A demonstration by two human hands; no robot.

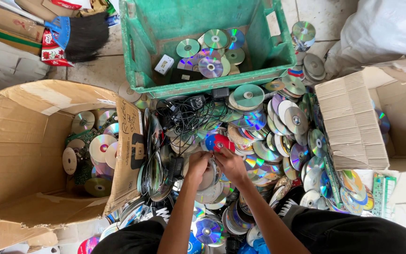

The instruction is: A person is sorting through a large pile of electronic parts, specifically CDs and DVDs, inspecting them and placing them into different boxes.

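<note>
— What can't you make out here?

— Mostly the fingers. Both hands meet over the heap of discs (259,136) on the floor, and the fingertips are packed so close together that I can't count which ones touch what. The forearms come up from the bottom edge, where dark trousers cut them off.

— And the hands themselves?

— The left hand (198,164) is curled, knuckles up, fingers bent inward. The right hand (231,163) angles in from the right, fingers reaching forward to the red and blue disc (218,142), which sits just above both hands at the middle of the heap.

— Who has hold of it?

— The right hand seems to pinch its lower edge. The left looks closed on something pale beneath it, possibly another disc, but I cannot tell.

— Around them?

— A green crate (278,47) above, a cardboard box (24,141) to the left, black cables (189,115) between.
</note>
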